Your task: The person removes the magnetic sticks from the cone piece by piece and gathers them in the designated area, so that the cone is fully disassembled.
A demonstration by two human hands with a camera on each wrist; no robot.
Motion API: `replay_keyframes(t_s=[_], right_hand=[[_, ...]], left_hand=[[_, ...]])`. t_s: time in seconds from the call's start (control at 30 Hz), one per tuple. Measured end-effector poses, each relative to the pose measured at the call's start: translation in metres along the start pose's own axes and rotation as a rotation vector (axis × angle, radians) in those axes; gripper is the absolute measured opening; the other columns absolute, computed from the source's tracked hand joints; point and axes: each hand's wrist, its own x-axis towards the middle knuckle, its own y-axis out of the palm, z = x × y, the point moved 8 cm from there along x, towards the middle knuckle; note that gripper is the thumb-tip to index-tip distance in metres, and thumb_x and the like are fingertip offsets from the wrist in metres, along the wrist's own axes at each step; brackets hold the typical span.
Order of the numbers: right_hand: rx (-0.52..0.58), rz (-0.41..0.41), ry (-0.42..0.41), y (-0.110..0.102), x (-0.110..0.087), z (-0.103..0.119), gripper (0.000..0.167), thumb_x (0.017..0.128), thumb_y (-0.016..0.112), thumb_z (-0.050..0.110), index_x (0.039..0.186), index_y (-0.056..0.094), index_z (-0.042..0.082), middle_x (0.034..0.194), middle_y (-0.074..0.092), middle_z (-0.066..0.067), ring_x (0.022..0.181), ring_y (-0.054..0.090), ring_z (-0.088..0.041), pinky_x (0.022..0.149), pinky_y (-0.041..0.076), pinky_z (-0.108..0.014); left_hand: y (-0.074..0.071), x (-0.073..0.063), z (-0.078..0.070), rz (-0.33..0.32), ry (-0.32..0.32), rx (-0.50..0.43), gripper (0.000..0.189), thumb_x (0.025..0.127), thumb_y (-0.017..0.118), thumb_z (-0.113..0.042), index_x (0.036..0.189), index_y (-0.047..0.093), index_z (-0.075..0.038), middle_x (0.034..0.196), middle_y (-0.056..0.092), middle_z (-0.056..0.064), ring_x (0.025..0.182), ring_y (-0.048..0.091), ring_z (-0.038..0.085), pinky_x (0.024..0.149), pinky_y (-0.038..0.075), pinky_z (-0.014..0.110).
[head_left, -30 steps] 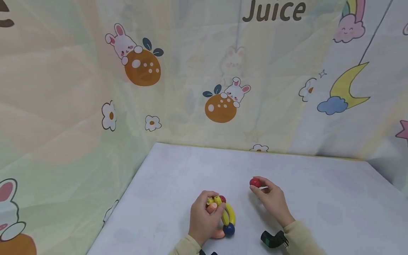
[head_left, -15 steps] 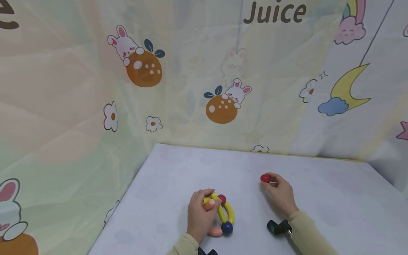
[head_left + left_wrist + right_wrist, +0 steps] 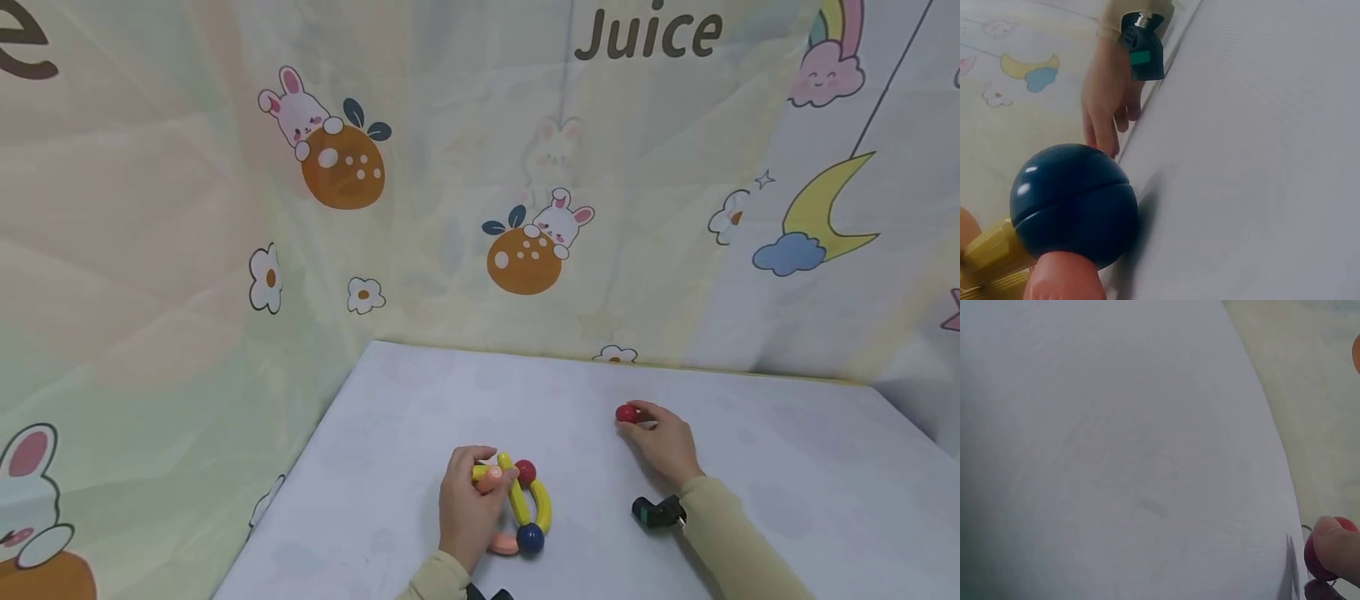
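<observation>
My left hand [image 3: 467, 508] grips a toy built of coloured rods and balls, low over the white table. The toy has curved yellow rods [image 3: 542, 506], orange-pink rods [image 3: 504, 544], a red ball [image 3: 526, 472] and a dark blue ball [image 3: 530, 539]. In the left wrist view the blue ball [image 3: 1075, 206] looms large, joined to yellow and orange-pink rods. Off to the right, my right hand [image 3: 663, 442] pinches a separate red ball [image 3: 626, 413] between thumb and fingers. The right wrist view shows that red ball [image 3: 1317, 559] at its lower right edge, partly behind the thumb.
The white table [image 3: 810, 467] ends at a printed cloth backdrop [image 3: 435, 167] with rabbits, oranges and a moon. A black wrist camera [image 3: 658, 512] hangs beside the right sleeve [image 3: 738, 533]. Another dark device [image 3: 487, 593] shows at the left wrist.
My right hand has moved right and slightly away with the red ball, farther from the toy. My left hand has shifted slightly left, still gripping the toy, which has turned a little.
</observation>
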Motion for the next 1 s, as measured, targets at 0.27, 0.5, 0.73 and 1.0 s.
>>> replay_keyframes(t_s=[0.27,0.5,0.73,1.0], right_hand=[[-0.065,0.030,0.031,0.004,0.003,0.003,0.048,0.089,0.069,0.027,0.129,0.059,0.003,0.110,0.065,-0.022,0.100,0.058,-0.036,0.084,0.044,-0.051],[-0.097,0.042,0.053,0.007,0.000,-0.003,0.054,0.088,0.071,0.029,0.132,0.056,0.001,0.107,0.065,-0.022,0.098,0.057,-0.036,0.083,0.043,-0.051],[-0.040,0.026,0.095,0.008,-0.006,-0.011,0.065,0.088,0.070,0.033,0.137,0.047,-0.003,0.108,0.063,-0.021,0.095,0.057,-0.034,0.085,0.043,-0.050],[0.051,-0.292,0.056,-0.009,-0.048,0.023,0.032,0.091,0.067,0.020,0.120,0.064,0.006,0.090,0.063,-0.006,0.071,0.052,-0.017,0.062,0.040,-0.025]], left_hand=[[0.001,0.000,0.007,0.012,-0.072,0.029,0.041,0.078,0.082,-0.032,0.110,0.062,-0.015,0.106,0.059,-0.006,0.098,0.054,0.011,0.087,0.046,0.032],[0.007,-0.001,0.024,0.062,-0.231,0.043,0.047,0.078,0.082,-0.035,0.116,0.058,-0.018,0.112,0.057,-0.004,0.102,0.050,0.013,0.091,0.047,0.036],[0.007,-0.002,0.032,0.065,-0.260,0.012,0.053,0.080,0.080,-0.034,0.123,0.054,-0.016,0.117,0.055,-0.001,0.104,0.050,0.014,0.095,0.046,0.038],[-0.007,0.006,0.024,-0.078,-0.164,-0.067,0.033,0.089,0.073,-0.023,0.116,0.058,-0.012,0.113,0.060,0.002,0.100,0.058,0.015,0.088,0.049,0.033]])
